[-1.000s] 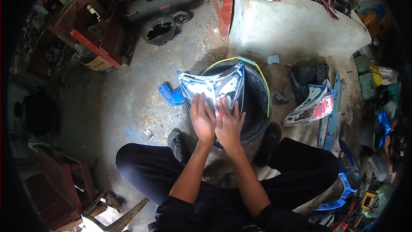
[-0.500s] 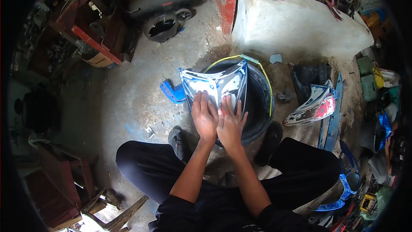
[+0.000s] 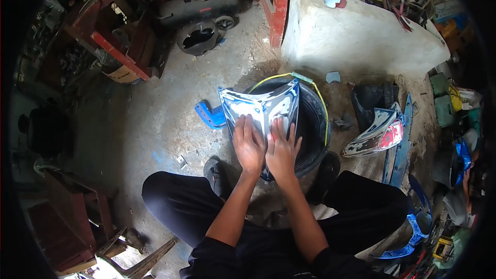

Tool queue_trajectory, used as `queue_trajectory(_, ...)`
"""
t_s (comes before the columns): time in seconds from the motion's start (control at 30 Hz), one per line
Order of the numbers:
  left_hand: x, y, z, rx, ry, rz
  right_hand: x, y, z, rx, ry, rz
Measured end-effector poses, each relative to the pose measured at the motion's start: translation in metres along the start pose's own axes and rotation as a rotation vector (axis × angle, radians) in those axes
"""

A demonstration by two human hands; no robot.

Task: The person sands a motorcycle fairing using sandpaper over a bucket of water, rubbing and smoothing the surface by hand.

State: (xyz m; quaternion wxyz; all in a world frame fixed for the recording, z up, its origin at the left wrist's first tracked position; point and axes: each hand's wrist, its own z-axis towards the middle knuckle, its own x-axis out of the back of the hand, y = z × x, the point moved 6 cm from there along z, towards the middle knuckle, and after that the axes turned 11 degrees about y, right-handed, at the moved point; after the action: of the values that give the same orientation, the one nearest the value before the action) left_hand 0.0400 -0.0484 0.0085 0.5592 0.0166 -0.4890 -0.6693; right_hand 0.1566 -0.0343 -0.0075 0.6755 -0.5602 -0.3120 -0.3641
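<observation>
A shield-shaped motorcycle fairing panel [image 3: 262, 104], patchy white, grey and dark blue with a glossy surface, lies across the rim of a black tub [image 3: 311, 119]. My left hand [image 3: 249, 145] rests flat on the panel's left half, fingers stretched forward. Beside it, my right hand [image 3: 281, 151] lies on the right half with its fingers spread. A small reddish patch shows by the right fingers; what lies under the palms is hidden. The panel's narrow lower end shows between my wrists.
A blue plastic piece [image 3: 211, 115] lies left of the tub, whose yellow handle [image 3: 324, 104] loops over its right rim. To the right are a white-and-red fairing part [image 3: 373, 133] and a long blue strip [image 3: 400, 147]. A low white wall [image 3: 356, 36] stands beyond.
Both hands have slid slightly down the panel towards me, and the right fingers are spread wider. The whole view has shifted a little.
</observation>
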Motion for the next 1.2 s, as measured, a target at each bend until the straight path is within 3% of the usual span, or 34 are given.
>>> queue_trajectory(0.33,-0.001,0.001,0.002,-0.028,0.018,-0.001,-0.013,0.002,0.089,0.011,0.122,0.006)
queue_trajectory(0.6,-0.003,-0.001,0.001,-0.024,-0.001,0.015,-0.002,-0.001,-0.002,-0.014,-0.008,-0.035)
queue_trajectory(0.73,-0.003,-0.001,-0.001,-0.028,-0.003,0.026,-0.01,-0.001,0.065,0.008,0.114,0.023)
queue_trajectory(0.87,-0.001,0.003,0.001,-0.036,0.019,0.021,-0.012,0.003,0.105,-0.013,0.101,-0.002)
queue_trajectory(1.1,-0.004,-0.003,0.0,-0.038,0.008,0.036,0.004,-0.002,-0.009,-0.014,0.0,-0.051)
queue_trajectory(1.2,-0.006,-0.005,-0.001,-0.036,0.004,0.032,-0.001,-0.001,0.002,-0.022,0.038,-0.028)
